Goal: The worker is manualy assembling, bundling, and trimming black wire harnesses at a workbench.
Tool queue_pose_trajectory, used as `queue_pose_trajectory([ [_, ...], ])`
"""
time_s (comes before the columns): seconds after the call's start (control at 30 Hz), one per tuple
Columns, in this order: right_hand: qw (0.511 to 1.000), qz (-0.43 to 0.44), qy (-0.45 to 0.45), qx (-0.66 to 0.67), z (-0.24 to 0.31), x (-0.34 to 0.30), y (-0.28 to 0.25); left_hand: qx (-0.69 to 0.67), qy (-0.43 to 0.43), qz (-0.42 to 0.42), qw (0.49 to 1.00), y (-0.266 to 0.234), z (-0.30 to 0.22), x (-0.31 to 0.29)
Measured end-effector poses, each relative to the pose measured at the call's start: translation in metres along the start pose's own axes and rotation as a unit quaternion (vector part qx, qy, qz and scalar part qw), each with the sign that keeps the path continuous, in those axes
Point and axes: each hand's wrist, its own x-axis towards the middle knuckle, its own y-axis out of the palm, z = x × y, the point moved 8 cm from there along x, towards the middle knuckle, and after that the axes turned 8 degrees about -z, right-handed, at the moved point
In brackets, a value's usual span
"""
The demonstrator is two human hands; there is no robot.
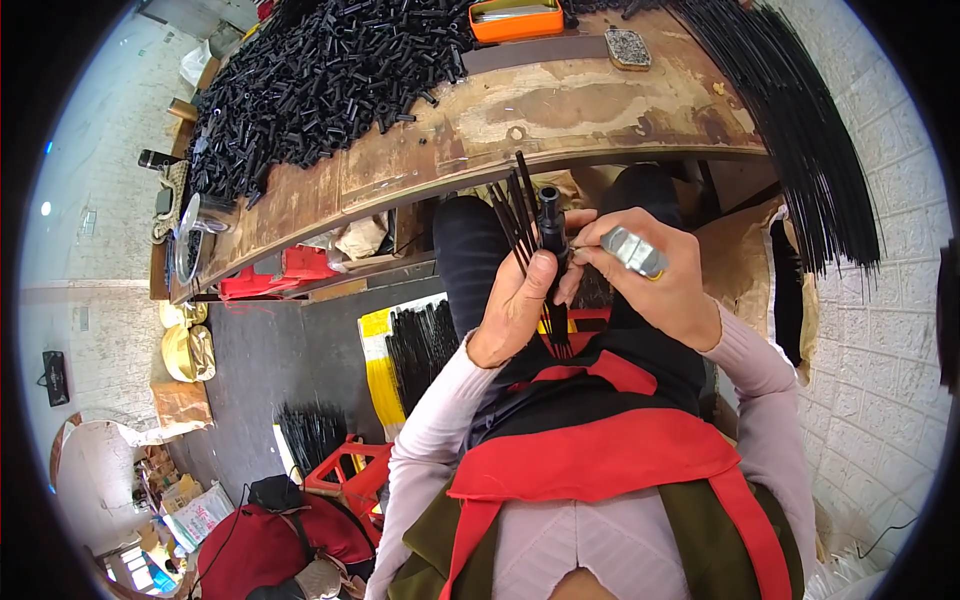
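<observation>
Above my lap, my left hand (512, 305) is closed round a short black tube (550, 215) standing nearly upright, its open end up. Several thin black rods (512, 225) fan out beside the tube in the same hand. From the right, my right hand (660, 255) grips a small tool with a silvery, faceted handle (630, 250) that has a yellowish end. Its fingertips meet the tube's right side, next to my left fingers. The working end of the tool is hidden by the fingers, so I cannot tell its kind.
A worn wooden table (570, 105) lies ahead, its front edge just beyond my hands. It bears a big heap of short black tubes (320, 80), an orange tin (516, 20) and a bundle of long black rods (800, 130). More rods (425, 340) lie at lower left by a red stool (350, 470).
</observation>
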Motion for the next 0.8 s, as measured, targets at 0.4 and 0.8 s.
queue_pose_trajectory([
  [0.4,0.997,0.072,-0.003,0.015,0.003,0.011,0.003,0.003,-0.004,-0.004,1.000,-0.003,-0.001,0.003],
  [0.8,0.985,0.095,0.030,-0.143,0.004,0.025,-0.002,-0.068,-0.070,0.024,0.995,-0.014,0.014,0.010],
])
